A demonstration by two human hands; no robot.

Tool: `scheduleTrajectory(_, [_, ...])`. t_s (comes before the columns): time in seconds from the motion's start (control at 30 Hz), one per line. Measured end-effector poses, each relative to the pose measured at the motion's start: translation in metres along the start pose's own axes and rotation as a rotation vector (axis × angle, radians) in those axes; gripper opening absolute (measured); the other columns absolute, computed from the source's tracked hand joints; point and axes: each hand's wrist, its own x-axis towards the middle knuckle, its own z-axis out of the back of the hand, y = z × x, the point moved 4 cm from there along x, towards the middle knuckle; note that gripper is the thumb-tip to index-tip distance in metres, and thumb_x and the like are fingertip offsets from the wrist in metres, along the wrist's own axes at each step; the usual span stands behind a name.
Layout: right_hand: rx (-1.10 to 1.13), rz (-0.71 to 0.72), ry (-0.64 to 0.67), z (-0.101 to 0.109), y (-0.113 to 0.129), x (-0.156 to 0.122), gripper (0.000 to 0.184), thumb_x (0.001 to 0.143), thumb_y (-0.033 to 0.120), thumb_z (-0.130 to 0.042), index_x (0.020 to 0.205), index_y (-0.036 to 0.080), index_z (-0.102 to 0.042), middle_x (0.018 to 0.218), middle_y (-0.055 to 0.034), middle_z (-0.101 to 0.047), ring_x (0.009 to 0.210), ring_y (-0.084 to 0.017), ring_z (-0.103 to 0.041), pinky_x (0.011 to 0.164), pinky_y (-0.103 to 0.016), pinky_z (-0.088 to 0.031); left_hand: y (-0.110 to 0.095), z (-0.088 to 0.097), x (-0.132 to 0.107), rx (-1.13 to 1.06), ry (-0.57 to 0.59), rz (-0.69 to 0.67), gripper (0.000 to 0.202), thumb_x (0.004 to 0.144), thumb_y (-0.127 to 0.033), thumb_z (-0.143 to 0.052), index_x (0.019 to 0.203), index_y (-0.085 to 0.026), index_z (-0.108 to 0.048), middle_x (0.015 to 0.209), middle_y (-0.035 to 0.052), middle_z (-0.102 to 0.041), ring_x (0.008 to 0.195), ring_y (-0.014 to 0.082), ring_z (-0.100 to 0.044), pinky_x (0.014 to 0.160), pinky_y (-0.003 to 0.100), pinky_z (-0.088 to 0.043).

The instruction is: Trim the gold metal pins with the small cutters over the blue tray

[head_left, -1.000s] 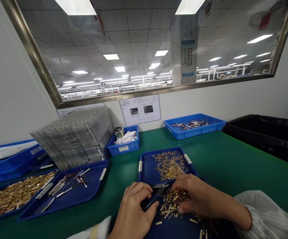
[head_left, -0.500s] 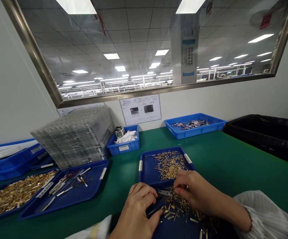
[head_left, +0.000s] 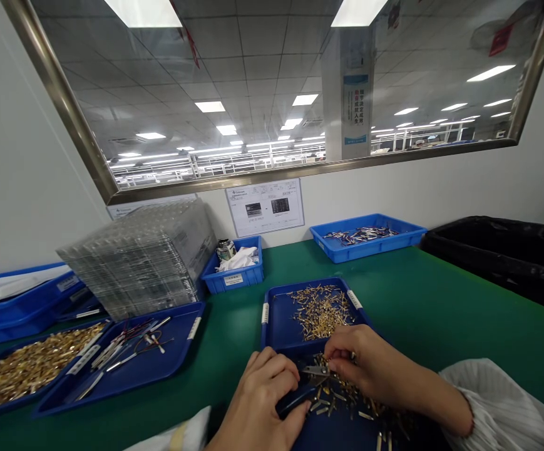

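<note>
My left hand is wrapped round the dark handles of small pliers, whose metal jaws point to the right. At the jaw tips, my right hand has thumb and forefinger pinched together. What they hold is too small and too covered to make out. Both hands are over a dark blue tray scattered with small gold-coloured metal pieces. Just behind it, a second blue tray bears a heap of thin gold-coloured pins.
On the left are a tray of gold-coloured pieces, a tray with tweezers-like tools and wires, and stacked clear plastic trays. Behind stand a blue bin with white cloth and a blue tray of parts. A black-lined bin is at right.
The pliers' jaws have shifted slightly right and down, and more of their handle shows. My right hand has moved a little left; it stays pinched.
</note>
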Motion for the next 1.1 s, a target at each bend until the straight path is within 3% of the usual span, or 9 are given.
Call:
scheduleTrajectory(0.17, [0.056,0.028,0.018,-0.001,0.001,0.001,0.016,0.079,0.007,-0.050,0.074,0.017,-0.062,0.074,0.0003,-0.063,0.069,-0.011,-0.056,0.064,-0.020,-0.038,0.001,0.000,-0.002,-0.015,-0.024,0.005,0.011,0.071,-0.012,-0.062,0.064,-0.017,-0.054,0.078,0.0008,-0.061,0.075,0.0180,-0.055,0.071,0.036,-0.043])
scheduleTrajectory(0.63, [0.109,-0.054,-0.048,-0.003,0.001,0.005,0.015,0.071,0.006,-0.050,0.068,0.016,-0.061,0.068,-0.0004,-0.061,0.061,-0.011,-0.053,0.055,-0.020,-0.037,0.000,0.001,-0.002,-0.022,-0.116,-0.009,0.012,0.070,-0.009,-0.061,0.065,-0.016,-0.054,0.077,0.0014,-0.060,0.073,0.0178,-0.054,0.067,0.035,-0.043])
scheduleTrajectory(0.9, [0.127,-0.058,-0.214,0.002,0.008,0.005,0.017,0.063,0.002,-0.045,0.055,0.016,-0.048,0.057,0.0030,-0.051,0.056,-0.010,-0.047,0.054,-0.021,-0.032,-0.007,0.008,-0.003,-0.015,-0.258,-0.131,0.010,0.070,-0.008,-0.062,0.068,-0.017,-0.057,0.077,0.0032,-0.062,0.073,0.0197,-0.054,0.065,0.036,-0.043])
scheduleTrajectory(1.1, [0.516,-0.176,-0.227,0.000,-0.001,0.008,0.014,0.068,0.007,-0.045,0.058,0.016,-0.047,0.058,0.0031,-0.047,0.054,-0.009,-0.042,0.051,-0.020,-0.032,-0.003,0.008,-0.003,-0.090,-0.306,-0.083,0.011,0.071,-0.010,-0.062,0.068,-0.016,-0.054,0.078,0.0041,-0.062,0.074,0.0190,-0.056,0.065,0.034,-0.045])
